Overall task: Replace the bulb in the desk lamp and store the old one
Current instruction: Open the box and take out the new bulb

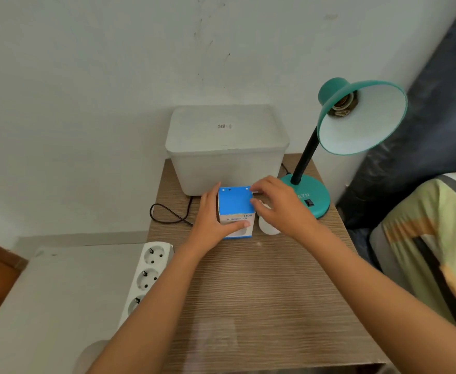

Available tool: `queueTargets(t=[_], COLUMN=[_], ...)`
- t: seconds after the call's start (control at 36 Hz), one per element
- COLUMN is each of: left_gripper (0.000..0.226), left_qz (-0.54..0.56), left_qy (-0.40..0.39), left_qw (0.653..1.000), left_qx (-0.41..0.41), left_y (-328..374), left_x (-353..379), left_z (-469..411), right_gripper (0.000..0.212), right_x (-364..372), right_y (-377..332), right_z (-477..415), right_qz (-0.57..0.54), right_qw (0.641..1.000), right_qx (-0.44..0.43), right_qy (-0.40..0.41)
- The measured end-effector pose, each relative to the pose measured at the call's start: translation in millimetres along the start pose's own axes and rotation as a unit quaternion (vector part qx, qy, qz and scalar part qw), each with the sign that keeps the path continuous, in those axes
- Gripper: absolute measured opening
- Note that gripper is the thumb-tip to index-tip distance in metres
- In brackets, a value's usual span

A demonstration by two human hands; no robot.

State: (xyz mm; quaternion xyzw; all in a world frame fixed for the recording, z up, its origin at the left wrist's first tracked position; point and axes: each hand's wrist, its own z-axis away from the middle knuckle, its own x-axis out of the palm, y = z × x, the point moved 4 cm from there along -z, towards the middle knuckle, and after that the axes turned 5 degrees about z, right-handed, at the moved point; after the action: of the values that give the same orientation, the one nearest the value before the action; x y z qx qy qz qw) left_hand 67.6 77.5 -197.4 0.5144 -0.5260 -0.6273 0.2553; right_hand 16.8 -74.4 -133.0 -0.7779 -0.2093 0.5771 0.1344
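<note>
The left hand (212, 214) clasps the small blue box (236, 210) upright on the counter (261, 287). The right hand (278, 205) pinches at its top edge, with a white bulb (267, 228) lying just right of the box, under that palm. The lamp (356, 114) socket stands empty.

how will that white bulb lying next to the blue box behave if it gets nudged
The white bulb lies on its side on the wooden table under the right hand, so its rounded globe would probably roll. It looks light for its size, so a slight push may shift it. If it is glass, a fall could break it; the material can't be told here.
</note>
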Motion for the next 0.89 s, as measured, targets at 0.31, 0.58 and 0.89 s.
queueTargets(t=[0.31,0.58,0.89], left_gripper=[0.106,0.107,0.093], left_qz=[0.052,0.062,0.071], left_qy=[-0.065,-0.073,-0.068], left_qw=[0.996,0.995,0.995], left_qx=[-0.032,-0.035,0.032], left_y=[-4.7,-2.9,11.8], left_x=[3.1,2.2,2.3], left_z=[3.6,3.5,21.7], right_gripper=[0.054,0.05,0.021], right_x=[4.7,2.6,-19.7], right_y=[-24.7,-24.6,-12.8], right_z=[-37.2,-30.0,-30.2], right_qz=[0.108,0.154,-0.127], right_qw=[0.954,0.956,0.99], right_qx=[-0.076,-0.154,0.035], right_qy=[-0.271,-0.198,0.051])
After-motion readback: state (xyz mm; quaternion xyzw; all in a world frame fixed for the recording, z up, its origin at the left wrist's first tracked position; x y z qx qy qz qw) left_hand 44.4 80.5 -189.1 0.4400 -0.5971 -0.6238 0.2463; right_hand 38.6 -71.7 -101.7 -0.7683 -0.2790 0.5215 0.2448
